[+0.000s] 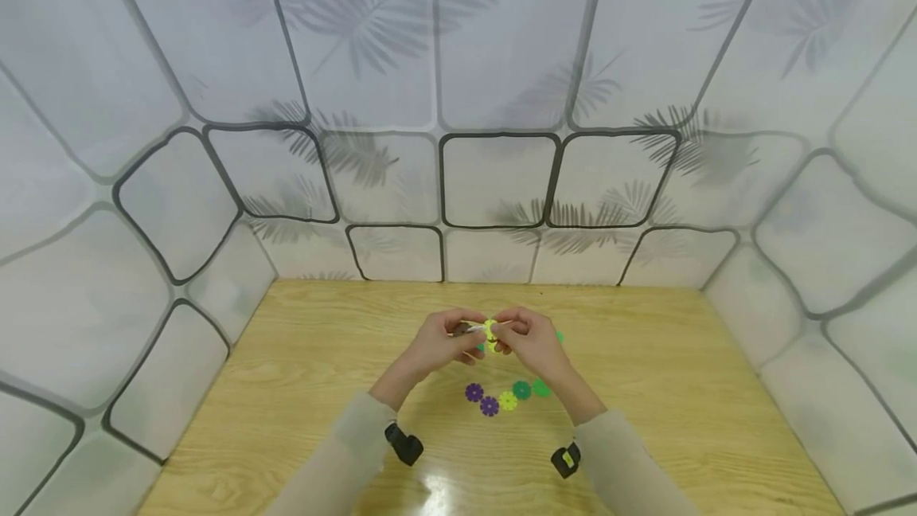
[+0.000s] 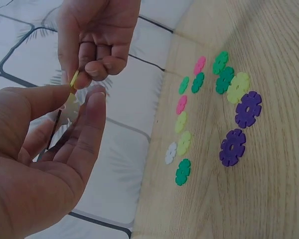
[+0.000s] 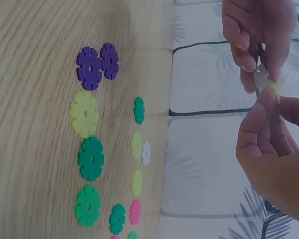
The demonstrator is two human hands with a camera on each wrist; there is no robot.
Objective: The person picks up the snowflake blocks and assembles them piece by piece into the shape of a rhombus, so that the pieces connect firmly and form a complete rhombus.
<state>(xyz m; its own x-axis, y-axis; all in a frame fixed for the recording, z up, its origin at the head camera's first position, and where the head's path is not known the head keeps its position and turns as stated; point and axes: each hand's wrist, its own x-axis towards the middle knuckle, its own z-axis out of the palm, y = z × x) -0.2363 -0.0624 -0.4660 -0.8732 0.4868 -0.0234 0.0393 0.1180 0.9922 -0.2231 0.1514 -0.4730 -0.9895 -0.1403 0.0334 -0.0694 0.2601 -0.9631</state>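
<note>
Both hands up above the wooden desk [image 1: 322,388], about midway between its left and right edges and nearer the far edge than the near part in view. Left hand [image 1: 438,339]: thumb and fingers nearly closed, gripping a white disc [image 3: 262,78] and a dark piece [image 1: 462,329] seen edge-on. Right hand [image 1: 533,341]: thumb and forefinger pinching a yellow disc [image 3: 275,90], other fingers curled in. Yellow disc sits right between the two sets of fingertips, against the white disc; can't tell if the two are joined.

On the desk, on the near side of the hands, a curved row, left to right: two purple discs [image 1: 489,406], a pale yellow disc [image 1: 508,400], a dark green disc [image 1: 521,390], a bright green disc [image 1: 541,387]. Toward the far edge, a looser scatter: pink discs [image 2: 181,104], more green and yellow ones, plus a loose white one [image 2: 171,153] touching or just beside a yellow.
</note>
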